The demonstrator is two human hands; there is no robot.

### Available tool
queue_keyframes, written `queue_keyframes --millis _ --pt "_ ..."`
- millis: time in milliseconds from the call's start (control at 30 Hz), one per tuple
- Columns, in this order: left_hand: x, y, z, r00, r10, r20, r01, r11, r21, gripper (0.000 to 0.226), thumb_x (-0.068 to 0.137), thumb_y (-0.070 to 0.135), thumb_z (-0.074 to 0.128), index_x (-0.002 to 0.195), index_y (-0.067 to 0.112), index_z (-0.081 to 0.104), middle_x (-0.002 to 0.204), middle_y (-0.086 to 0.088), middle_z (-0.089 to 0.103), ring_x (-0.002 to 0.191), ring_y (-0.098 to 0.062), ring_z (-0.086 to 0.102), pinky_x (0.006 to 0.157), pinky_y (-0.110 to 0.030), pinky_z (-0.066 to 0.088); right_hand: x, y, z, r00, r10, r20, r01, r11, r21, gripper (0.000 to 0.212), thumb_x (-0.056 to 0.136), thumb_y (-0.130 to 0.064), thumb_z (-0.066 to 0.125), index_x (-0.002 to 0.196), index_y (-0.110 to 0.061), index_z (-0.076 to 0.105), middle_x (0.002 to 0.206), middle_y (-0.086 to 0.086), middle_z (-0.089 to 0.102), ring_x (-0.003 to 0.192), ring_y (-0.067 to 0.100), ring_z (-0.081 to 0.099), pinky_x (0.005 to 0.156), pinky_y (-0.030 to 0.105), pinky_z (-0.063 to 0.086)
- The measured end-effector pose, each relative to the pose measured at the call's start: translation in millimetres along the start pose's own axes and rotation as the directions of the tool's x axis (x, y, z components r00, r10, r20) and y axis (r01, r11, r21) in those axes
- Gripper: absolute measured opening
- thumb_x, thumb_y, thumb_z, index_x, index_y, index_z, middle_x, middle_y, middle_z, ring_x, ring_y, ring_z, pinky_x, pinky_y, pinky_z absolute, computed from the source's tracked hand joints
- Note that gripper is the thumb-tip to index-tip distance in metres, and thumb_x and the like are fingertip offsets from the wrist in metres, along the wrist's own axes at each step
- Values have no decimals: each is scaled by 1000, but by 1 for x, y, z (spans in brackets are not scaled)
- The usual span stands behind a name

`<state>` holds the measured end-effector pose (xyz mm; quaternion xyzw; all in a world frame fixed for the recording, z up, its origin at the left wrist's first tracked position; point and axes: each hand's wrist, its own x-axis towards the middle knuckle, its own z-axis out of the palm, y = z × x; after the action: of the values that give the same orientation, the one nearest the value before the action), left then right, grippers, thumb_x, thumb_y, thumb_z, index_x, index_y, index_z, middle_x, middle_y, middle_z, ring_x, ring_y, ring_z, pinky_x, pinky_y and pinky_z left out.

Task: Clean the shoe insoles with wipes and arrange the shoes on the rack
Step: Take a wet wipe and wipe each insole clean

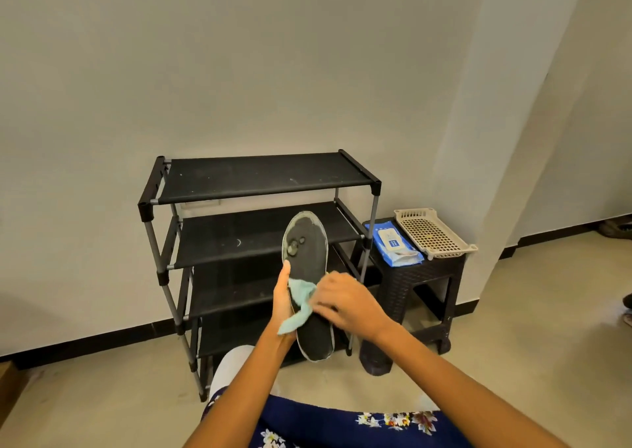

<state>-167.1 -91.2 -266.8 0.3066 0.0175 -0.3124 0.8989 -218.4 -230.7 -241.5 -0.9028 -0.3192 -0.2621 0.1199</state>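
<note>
rack (260, 177) against wall, stool (427, 276) right of it, wipes pack (393, 242) and basket (432, 234) on stool

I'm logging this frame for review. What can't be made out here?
Head view:
- Wipes pack: label print too small to read.
- Right hand: motion-blurred, so its grip on the wipe is unclear.
- Insole: middle hidden by wipe and hands.
- Rack: lowest shelf hidden by arms.

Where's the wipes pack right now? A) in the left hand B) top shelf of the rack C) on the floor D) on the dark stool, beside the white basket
D: the blue wipes pack lies on the dark stool, left of the white basket.
</note>
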Motion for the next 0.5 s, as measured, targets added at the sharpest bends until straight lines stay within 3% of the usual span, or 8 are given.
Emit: queue_keyframes --millis 67,133,200,233,300,400,500 --pt "-1 -2 4 1000 23 -15 -23 1000 0 51 90 45 47 117 3 60 103 -20 68 89 -28 68 74 -39 57 20 3 -10 960 241 -144 -218 962 163 12 84 -25 61 80 -14 61 95 0 62 92 14 53 75 27 46" --pt "-3 -2 9 999 36 27 -37 998 52 45 91 38 46 114 3 63 104 -20 68 88 -29 67 78 -41 55 40 9 -21 854 483 -195 -416 858 302 13 82 -22 62 79 -19 50 98 -1 59 93 10 51 72 22 43" --pt "-2 0 11 999 25 44 -30 994 108 48 90 39 46 112 1 64 105 -21 68 87 -30 68 81 -42 53 57 16 -27 768 633 -99 -570 746 343 12 86 -21 60 83 -20 48 91 -4 57 83 7 52 68 23 40" --pt "-1 2 11 998 34 57 -42 991 131 51 90 44 44 112 3 64 103 -21 68 86 -29 69 80 -41 54 62 17 -27 763 646 -34 -605 731 315 6 89 -22 58 90 -20 52 91 -3 58 82 8 53 69 25 40" --pt "1 8 10 995 68 66 -77 986 148 58 92 54 37 114 8 64 100 -18 70 82 -27 70 74 -39 56 61 12 -20 820 573 21 -568 807 161 20 93 -25 53 109 -17 59 105 2 63 96 16 55 80 29 44" --pt "4 18 4 995 84 49 -91 984 157 72 89 64 32 116 7 65 104 -17 69 90 -25 69 77 -35 58 36 -12 2 946 321 36 -322 946 40 35 93 -29 49 122 -12 60 119 6 63 109 22 55 97 37 43" --pt "11 21 -9 995 97 12 -98 985 142 85 84 70 29 126 0 55 108 -20 64 94 -27 65 84 -37 55 10 -29 20 971 178 161 -184 983 22 45 97 -38 38 134 -15 49 138 2 51 132 18 41 114 37 27"
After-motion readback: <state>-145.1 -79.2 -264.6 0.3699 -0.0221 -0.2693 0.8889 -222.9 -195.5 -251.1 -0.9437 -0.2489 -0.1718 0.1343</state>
